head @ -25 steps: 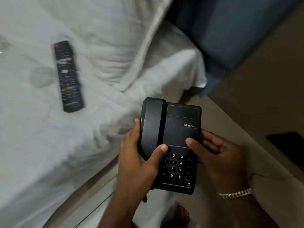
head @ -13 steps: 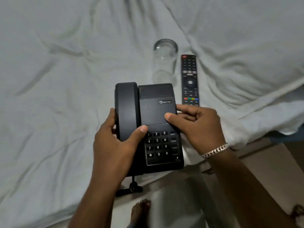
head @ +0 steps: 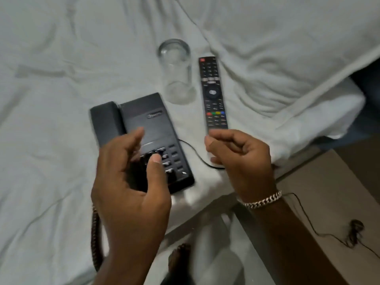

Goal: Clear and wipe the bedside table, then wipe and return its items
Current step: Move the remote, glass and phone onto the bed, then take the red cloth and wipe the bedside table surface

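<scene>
A black desk phone (head: 144, 124) lies flat on the white bed sheet (head: 51, 140), handset in its cradle. My left hand (head: 131, 182) hovers just above its keypad, fingers spread, holding nothing. My right hand (head: 242, 161) hangs half curled and empty over the near end of a black remote (head: 212, 89), which lies to the right of the phone. A clear drinking glass (head: 176, 75) stands on the sheet between and behind them. A corner of the beige bedside table (head: 329, 182) shows at the lower right.
The phone's thin line cord (head: 195, 155) runs off the bed onto the bedside table, ending in a tangle (head: 353, 231). Its coiled handset cord (head: 95, 243) hangs over the bed edge at my left wrist. A white pillow (head: 287, 48) lies at the upper right. My bare foot (head: 178, 258) is on the floor.
Both hands carried the phone from the bedside table over the bed, set it down left of the remote and glass, and let go. The hands are now lifted off it.
</scene>
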`<state>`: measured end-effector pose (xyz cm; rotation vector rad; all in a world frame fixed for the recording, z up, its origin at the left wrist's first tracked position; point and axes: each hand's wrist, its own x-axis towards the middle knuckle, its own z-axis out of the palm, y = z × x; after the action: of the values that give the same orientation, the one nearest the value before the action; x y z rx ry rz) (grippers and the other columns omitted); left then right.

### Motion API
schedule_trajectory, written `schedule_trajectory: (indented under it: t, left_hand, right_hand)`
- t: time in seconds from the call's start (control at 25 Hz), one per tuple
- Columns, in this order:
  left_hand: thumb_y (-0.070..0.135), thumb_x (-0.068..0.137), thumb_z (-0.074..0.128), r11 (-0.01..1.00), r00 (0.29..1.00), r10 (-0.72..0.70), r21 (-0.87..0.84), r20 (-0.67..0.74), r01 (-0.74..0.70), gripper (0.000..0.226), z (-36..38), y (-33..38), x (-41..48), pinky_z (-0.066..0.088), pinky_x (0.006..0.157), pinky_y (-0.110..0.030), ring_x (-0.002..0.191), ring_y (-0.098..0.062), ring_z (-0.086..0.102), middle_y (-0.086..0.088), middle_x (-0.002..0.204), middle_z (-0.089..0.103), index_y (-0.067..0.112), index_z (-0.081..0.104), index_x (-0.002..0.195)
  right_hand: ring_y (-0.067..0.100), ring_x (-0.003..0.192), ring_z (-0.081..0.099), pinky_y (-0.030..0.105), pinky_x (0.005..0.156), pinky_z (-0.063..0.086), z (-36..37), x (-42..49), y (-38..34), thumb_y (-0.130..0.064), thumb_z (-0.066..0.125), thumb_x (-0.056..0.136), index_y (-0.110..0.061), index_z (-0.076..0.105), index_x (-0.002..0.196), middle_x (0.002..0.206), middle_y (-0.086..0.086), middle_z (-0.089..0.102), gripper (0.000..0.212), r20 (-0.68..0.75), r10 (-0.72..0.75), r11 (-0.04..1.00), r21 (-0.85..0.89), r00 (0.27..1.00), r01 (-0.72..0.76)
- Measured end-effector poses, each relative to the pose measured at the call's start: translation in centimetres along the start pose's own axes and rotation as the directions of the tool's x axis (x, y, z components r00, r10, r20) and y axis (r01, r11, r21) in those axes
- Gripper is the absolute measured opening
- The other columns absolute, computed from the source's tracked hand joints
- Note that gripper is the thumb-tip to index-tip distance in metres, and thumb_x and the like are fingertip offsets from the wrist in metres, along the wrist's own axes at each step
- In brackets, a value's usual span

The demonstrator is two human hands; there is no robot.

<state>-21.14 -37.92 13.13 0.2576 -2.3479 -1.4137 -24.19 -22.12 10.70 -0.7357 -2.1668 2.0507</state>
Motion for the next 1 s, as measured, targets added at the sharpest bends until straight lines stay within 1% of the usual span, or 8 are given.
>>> schedule_trajectory:
  t: [0.16, 0.28, 0.4, 0.52, 0.64, 0.8, 0.92, 1.0]
  left_hand:
    - [0.009, 0.083, 0.058, 0.993, 0.932, 0.088, -0.110, 0.351, -0.053, 0.031, 6.8, 3.7, -6.4, 0.051, 0.091, -0.028, 0.103, -0.013, 0.063, 0.001, 0.110, 0.063, 0.018, 0.063, 0.112]
    - [0.011, 0.083, 0.057, 0.988, 0.816, 0.132, -0.143, 0.562, -0.061, 0.027, 12.3, 7.3, -14.5, 0.054, 0.090, -0.033, 0.103, -0.008, 0.064, 0.004, 0.108, 0.066, 0.018, 0.064, 0.109]
    - [0.014, 0.084, 0.057, 0.983, 0.689, 0.171, -0.165, 0.705, -0.076, 0.028, 16.6, 10.6, -23.8, 0.055, 0.089, -0.031, 0.101, -0.008, 0.064, 0.005, 0.109, 0.067, 0.017, 0.065, 0.110]
    - [0.005, 0.087, 0.061, 0.976, 0.510, 0.219, -0.194, 0.832, -0.103, 0.027, 19.8, 14.5, -34.4, 0.054, 0.093, -0.033, 0.101, -0.011, 0.064, 0.004, 0.106, 0.067, 0.013, 0.066, 0.111]
    - [0.001, 0.087, 0.062, 0.968, 0.291, 0.249, -0.228, 0.924, -0.104, 0.028, 21.5, 17.9, -44.9, 0.053, 0.093, -0.031, 0.102, -0.013, 0.064, 0.003, 0.106, 0.067, 0.013, 0.066, 0.112]
    - [0.004, 0.085, 0.067, 0.963, -0.006, 0.224, -0.223, 0.975, -0.153, 0.032, 22.3, 21.3, -58.2, 0.044, 0.075, -0.002, 0.094, -0.005, 0.060, 0.015, 0.100, 0.062, 0.030, 0.062, 0.103]
    - [0.004, 0.080, 0.071, 0.969, -0.162, 0.115, -0.147, 0.980, -0.199, 0.035, 22.5, 21.9, -66.2, 0.040, 0.060, 0.002, 0.073, 0.005, 0.059, 0.022, 0.081, 0.059, 0.036, 0.060, 0.086]
    - [0.007, 0.080, 0.071, 0.961, -0.242, 0.051, -0.114, 0.969, -0.253, 0.031, 22.2, 21.4, -69.4, 0.043, 0.068, -0.001, 0.082, 0.001, 0.062, 0.020, 0.087, 0.060, 0.030, 0.064, 0.100]
  right_hand:
    - [0.005, 0.061, 0.068, 0.019, 0.060, 0.055, -10.3, -4.8, 2.6, -0.012, 0.076, 0.077, -0.012, 0.076, 0.089, 0.072, 0.002, 0.077, 0.012, -0.208, 0.088, 0.992, 0.105, 0.974, -0.067]
    - [0.004, 0.073, 0.072, 0.025, 0.069, 0.059, -19.7, -9.9, 5.3, -0.017, 0.075, 0.079, -0.016, 0.075, 0.090, 0.079, -0.002, 0.077, 0.012, -0.399, 0.137, 0.989, 0.109, 0.907, -0.102]
    - [0.002, 0.074, 0.071, 0.020, 0.068, 0.058, -29.1, -15.3, 8.0, -0.017, 0.074, 0.080, -0.018, 0.075, 0.092, 0.080, -0.003, 0.076, 0.012, -0.545, 0.173, 0.984, 0.133, 0.821, -0.119]
    - [0.000, 0.071, 0.069, 0.012, 0.064, 0.054, -38.2, -21.8, 10.9, -0.018, 0.075, 0.079, -0.015, 0.075, 0.090, 0.079, -0.004, 0.075, 0.011, -0.675, 0.184, 0.983, 0.131, 0.715, -0.129]
    - [0.001, 0.076, 0.069, 0.008, 0.067, 0.051, -46.5, -29.0, 13.8, -0.017, 0.074, 0.080, -0.018, 0.074, 0.089, 0.083, -0.006, 0.075, 0.009, -0.778, 0.197, 0.980, 0.136, 0.597, -0.147]
    - [0.003, 0.077, 0.069, 0.013, 0.073, 0.051, -55.0, -38.2, 17.9, -0.010, 0.070, 0.080, -0.016, 0.074, 0.088, 0.084, -0.002, 0.076, 0.011, -0.895, 0.166, 0.972, 0.078, 0.413, -0.222]
    - [0.019, 0.090, 0.068, 0.029, 0.084, 0.052, -58.5, -43.9, 21.0, -0.019, 0.064, 0.078, -0.017, 0.073, 0.091, 0.095, 0.001, 0.076, 0.016, -0.950, 0.057, 0.884, -0.094, 0.307, -0.457]
    - [0.031, 0.105, 0.060, 0.041, 0.088, 0.048, -59.7, -46.2, 23.2, -0.031, 0.060, 0.078, -0.018, 0.069, 0.101, 0.111, 0.005, 0.070, 0.027, -0.976, 0.067, 0.721, -0.095, 0.205, -0.687]
